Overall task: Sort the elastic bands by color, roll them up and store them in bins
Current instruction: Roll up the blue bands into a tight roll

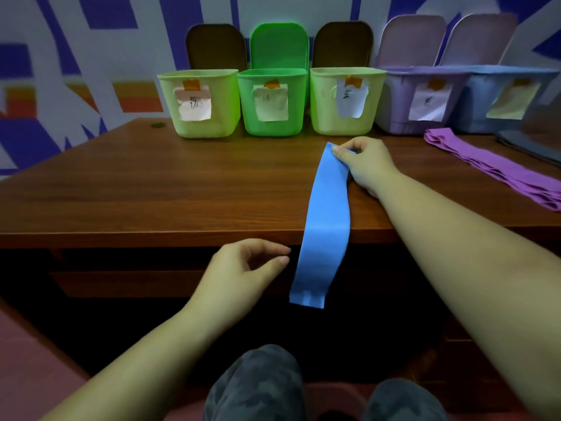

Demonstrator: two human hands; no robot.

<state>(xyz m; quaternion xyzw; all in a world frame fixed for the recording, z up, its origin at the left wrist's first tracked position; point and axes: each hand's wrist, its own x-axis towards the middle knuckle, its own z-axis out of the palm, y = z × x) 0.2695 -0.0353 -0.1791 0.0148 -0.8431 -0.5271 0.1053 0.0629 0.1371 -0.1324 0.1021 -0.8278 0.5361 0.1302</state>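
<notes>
Blue elastic band (326, 214) lies lengthwise across the wooden table (151, 183), far end just short of the third bin, near end draped over the table's front edge and hanging free below it. Right hand (364, 165) pinches the band's far end between thumb and fingertips, the corner slightly lifted off the wood. Left hand (243, 268) hovers just beside the hanging part, on its left, below the table edge; thumb and forefinger are curved toward each other, nothing between them, forefinger tip close to the band's edge but apart from it. Behind the band's far end, a row of five labelled bins with lids up stands along the wall: pale yellow-green bin (198, 126) farthest left of the band, bright green bin (271, 126) next, a second pale yellow-green bin (343, 124) directly behind the band, then a lilac bin (397, 123) and a blue-grey bin (473, 117) to its right. Purple bands (498, 168), stacked flat, lie well to the right of the blue band, in front of the lilac and blue-grey bins. Something dark grey lies beyond them at the right margin; cannot tell what it is.
</notes>
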